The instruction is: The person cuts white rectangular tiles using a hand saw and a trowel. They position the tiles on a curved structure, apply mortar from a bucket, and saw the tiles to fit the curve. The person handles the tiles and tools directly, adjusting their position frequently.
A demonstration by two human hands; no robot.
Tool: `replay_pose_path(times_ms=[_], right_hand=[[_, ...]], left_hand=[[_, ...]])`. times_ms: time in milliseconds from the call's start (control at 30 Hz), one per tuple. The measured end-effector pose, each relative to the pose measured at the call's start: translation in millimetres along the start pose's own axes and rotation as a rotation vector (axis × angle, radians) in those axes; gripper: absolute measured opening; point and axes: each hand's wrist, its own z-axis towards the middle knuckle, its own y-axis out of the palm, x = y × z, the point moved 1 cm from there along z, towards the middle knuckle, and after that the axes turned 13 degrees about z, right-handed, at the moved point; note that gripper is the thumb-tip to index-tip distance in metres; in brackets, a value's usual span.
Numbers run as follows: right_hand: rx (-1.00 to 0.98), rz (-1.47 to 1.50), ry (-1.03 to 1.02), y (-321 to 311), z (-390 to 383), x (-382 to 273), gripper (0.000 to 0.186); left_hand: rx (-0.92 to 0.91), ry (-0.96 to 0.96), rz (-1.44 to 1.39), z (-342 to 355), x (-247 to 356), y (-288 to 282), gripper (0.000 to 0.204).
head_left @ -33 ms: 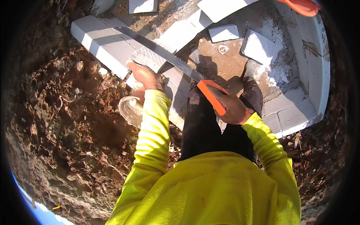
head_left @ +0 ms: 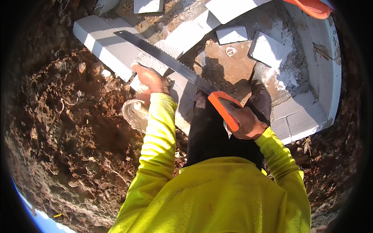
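Note:
My right hand point(head_left: 244, 122) is closed round the orange handle of a hand saw point(head_left: 163, 56). Its long toothed blade runs diagonally up to the left, lying across a pale grey block point(head_left: 147, 60). Fingers wrapped on that block's near end, my left hand point(head_left: 149, 77) steadies it just below the blade. The block sits on a low wall of similar blocks point(head_left: 105, 42). A round, dirty pan with a handle-like piece point(head_left: 134, 114) lies below my left hand, partly hidden by my sleeve.
Loose white block pieces point(head_left: 268, 48) lie on the dirt and mortar floor point(head_left: 221, 66) inside the walls. A curved block wall point(head_left: 322, 77) bounds the right side. An orange object point(head_left: 312, 7) is at the upper right. Rough reddish soil point(head_left: 70, 132) surrounds the structure. My legs stand among the blocks.
My right hand and the saw have moved down and to the right, drawing the blade back along the block. My left hand stays in about the same place.

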Motion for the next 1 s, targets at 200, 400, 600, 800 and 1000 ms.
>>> replay_pose_path(times_ms=[200,400,600,800,1000], right_hand=[[-0.014,0.025,-0.117,13.9,-49.0,-33.6,0.091],[0.036,0.084,-0.211,21.7,-73.2,-39.0,0.084],[-0.002,0.017,-0.014,-1.0,15.8,-48.1,0.083],[0.01,0.025,-0.096,7.4,-35.0,-45.4,0.091],[0.109,0.048,-0.216,0.0,49.2,-7.3,0.074]], left_hand=[[-0.147,0.003,-0.11,17.8,-17.4,-6.8,0.057],[-0.169,0.249,0.022,98.2,-82.8,-54.1,0.044],[0.081,0.106,0.206,13.0,-6.7,4.2,0.056],[-0.027,0.071,0.178,-3.2,10.4,2.5,0.051],[0.042,0.189,0.329,12.0,-3.8,-0.3,0.046]])
